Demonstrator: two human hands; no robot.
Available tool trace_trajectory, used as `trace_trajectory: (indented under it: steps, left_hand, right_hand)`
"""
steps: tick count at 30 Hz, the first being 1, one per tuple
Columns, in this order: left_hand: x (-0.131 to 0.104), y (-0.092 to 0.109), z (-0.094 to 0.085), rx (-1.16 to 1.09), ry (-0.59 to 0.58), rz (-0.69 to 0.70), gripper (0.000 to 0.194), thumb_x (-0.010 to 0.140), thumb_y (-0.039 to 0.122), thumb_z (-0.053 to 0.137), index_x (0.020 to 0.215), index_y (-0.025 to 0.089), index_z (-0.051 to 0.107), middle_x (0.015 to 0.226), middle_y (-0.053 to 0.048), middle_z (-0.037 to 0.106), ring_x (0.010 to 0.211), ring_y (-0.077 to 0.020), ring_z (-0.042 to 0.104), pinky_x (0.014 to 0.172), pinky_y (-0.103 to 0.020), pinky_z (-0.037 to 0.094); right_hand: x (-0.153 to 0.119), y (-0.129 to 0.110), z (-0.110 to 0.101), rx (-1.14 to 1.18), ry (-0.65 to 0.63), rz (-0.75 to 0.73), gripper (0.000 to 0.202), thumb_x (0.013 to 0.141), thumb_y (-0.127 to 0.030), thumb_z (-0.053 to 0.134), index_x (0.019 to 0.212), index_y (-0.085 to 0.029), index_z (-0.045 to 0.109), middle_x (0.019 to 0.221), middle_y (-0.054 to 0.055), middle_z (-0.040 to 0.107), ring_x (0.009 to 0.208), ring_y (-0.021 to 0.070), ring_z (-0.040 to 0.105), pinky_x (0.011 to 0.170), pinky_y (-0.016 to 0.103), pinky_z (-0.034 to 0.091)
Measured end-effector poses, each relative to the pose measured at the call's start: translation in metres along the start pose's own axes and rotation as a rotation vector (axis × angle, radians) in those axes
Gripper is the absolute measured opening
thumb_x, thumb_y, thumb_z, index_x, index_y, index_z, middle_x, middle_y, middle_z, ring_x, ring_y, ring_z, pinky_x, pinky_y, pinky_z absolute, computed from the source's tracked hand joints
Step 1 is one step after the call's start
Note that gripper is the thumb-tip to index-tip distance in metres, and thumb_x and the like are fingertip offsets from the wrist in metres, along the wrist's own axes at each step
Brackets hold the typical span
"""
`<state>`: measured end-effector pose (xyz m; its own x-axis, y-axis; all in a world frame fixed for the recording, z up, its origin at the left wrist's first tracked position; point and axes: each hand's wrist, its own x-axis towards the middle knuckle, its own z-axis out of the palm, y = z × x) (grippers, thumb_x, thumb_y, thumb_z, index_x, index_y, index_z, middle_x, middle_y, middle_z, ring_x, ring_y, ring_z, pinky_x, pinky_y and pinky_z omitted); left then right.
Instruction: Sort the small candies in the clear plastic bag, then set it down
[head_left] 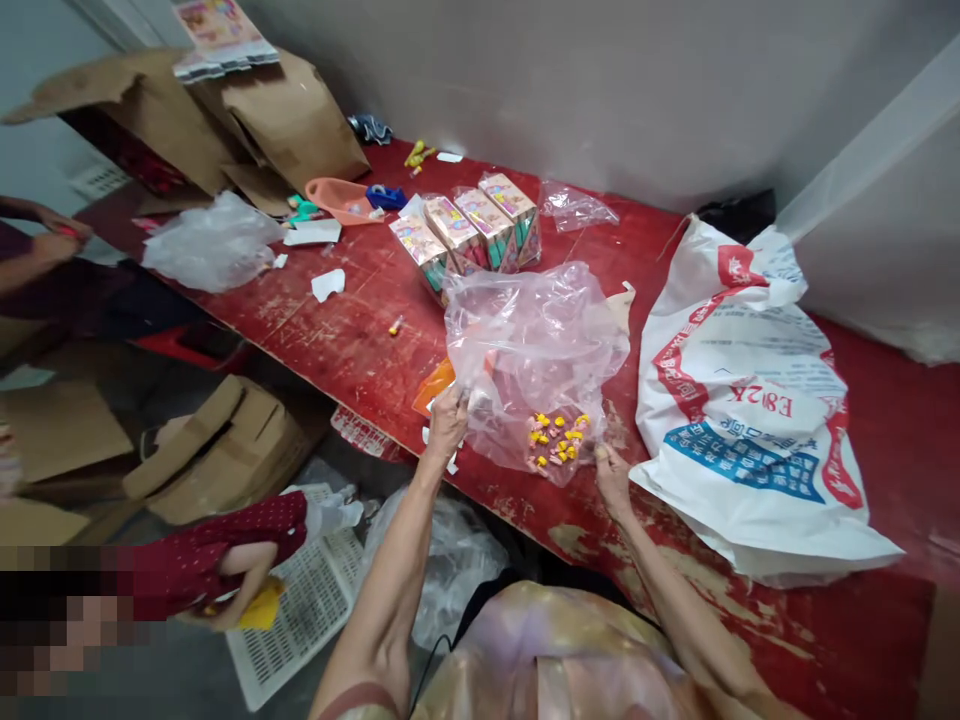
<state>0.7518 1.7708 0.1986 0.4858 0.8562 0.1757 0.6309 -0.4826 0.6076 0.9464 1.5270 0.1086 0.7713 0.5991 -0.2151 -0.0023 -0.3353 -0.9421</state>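
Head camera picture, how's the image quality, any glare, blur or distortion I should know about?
Head view: wide-angle bending curves the red table edge and the wall; soft even light, faint shadows; glare streaks on the clear plastic bag held by the left hand and right hand; the lower-left corner is pixelated; the toy boxes look slightly soft.

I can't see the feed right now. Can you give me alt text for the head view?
Both hands grip a clear plastic bag of small yellow pieces at the near edge of a worn red table: left hand on its left side, right hand at its lower right corner. Behind stand pink toy boxes; to the right lies a white woven sack.
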Motion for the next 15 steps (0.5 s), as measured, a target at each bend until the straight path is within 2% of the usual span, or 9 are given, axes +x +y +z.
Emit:
trace_trajectory:
  steps: [2, 5, 8, 12, 15]
  left_hand:
    - [-0.004, -0.011, -0.009, 0.091, 0.013, 0.011, 0.03, 0.087, 0.023, 0.039, 0.099, 0.014, 0.064, 0.081, -0.008, 0.063, 0.079, -0.0189, 0.057, 0.075, -0.026, 0.042]
    - [-0.012, -0.025, -0.02, 0.23, 0.005, -0.04, 0.026, 0.082, 0.017, 0.043, 0.097, 0.015, 0.064, 0.08, -0.008, 0.063, 0.079, -0.02, 0.059, 0.073, -0.026, 0.041]
    - [-0.021, -0.032, -0.026, 0.286, -0.02, -0.112, 0.023, 0.082, 0.017, 0.045, 0.096, 0.015, 0.063, 0.077, -0.007, 0.063, 0.074, -0.0207, 0.06, 0.068, -0.026, 0.04]
    - [-0.033, -0.035, -0.03, 0.193, 0.015, -0.151, 0.025, 0.085, 0.025, 0.048, 0.103, 0.015, 0.061, 0.081, -0.008, 0.066, 0.077, -0.0209, 0.063, 0.069, -0.026, 0.042]
    - [-0.043, -0.038, -0.033, 0.07, 0.017, -0.176, 0.04, 0.085, 0.036, 0.054, 0.119, 0.015, 0.056, 0.09, -0.009, 0.069, 0.083, -0.0216, 0.065, 0.074, -0.026, 0.045]
  right_hand:
    - [-0.007, -0.002, 0.006, -0.001, -0.044, -0.003, 0.054, 0.084, -0.057, 0.037, 0.103, -0.014, 0.062, 0.085, 0.007, 0.066, 0.067, 0.0181, 0.058, 0.07, 0.031, 0.048]
    - [-0.015, -0.002, 0.007, -0.065, -0.108, -0.021, 0.05, 0.081, -0.058, 0.042, 0.086, -0.014, 0.065, 0.066, 0.003, 0.06, 0.058, 0.0163, 0.051, 0.059, 0.027, 0.043]
    - [-0.021, -0.003, 0.009, -0.122, -0.148, -0.064, 0.047, 0.081, -0.057, 0.044, 0.078, -0.015, 0.065, 0.063, 0.001, 0.056, 0.061, 0.0156, 0.05, 0.061, 0.026, 0.041]
    - [-0.03, -0.004, 0.02, -0.155, -0.186, -0.102, 0.048, 0.083, -0.057, 0.041, 0.081, -0.015, 0.066, 0.065, 0.002, 0.057, 0.064, 0.0158, 0.052, 0.064, 0.026, 0.042]
    - [-0.036, -0.004, 0.025, -0.18, -0.192, -0.107, 0.049, 0.084, -0.057, 0.04, 0.086, -0.016, 0.066, 0.07, 0.003, 0.06, 0.067, 0.0165, 0.054, 0.065, 0.026, 0.044]
